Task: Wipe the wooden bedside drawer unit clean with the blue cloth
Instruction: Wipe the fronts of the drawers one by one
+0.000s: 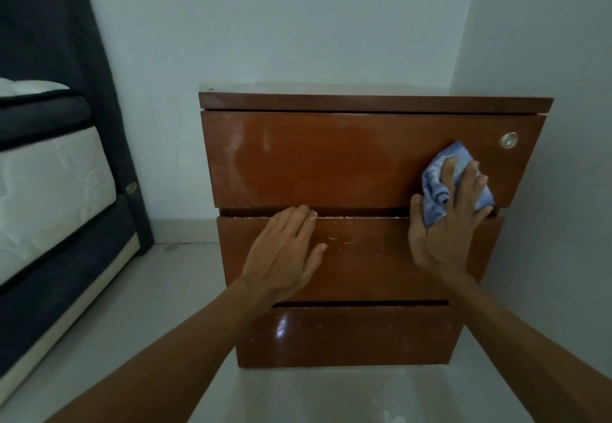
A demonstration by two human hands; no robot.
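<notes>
The wooden bedside drawer unit [331, 164] stands against the wall, with three glossy brown drawer fronts. Pale smears mark the left of the top drawer. A round lock [508, 140] sits at the top drawer's right end. My right hand [443, 220] presses the crumpled blue cloth [440, 187] flat against the lower right of the top drawer front, fingers spread over it. My left hand [284, 250] rests flat on the middle drawer front, its fingertips at the gap below the top drawer.
A bed with a white mattress [49, 187] and dark frame stands at the left. A dark headboard [49, 25] leans up the left wall. Pale floor tiles [165, 290] lie between bed and unit. Walls close in behind and to the right.
</notes>
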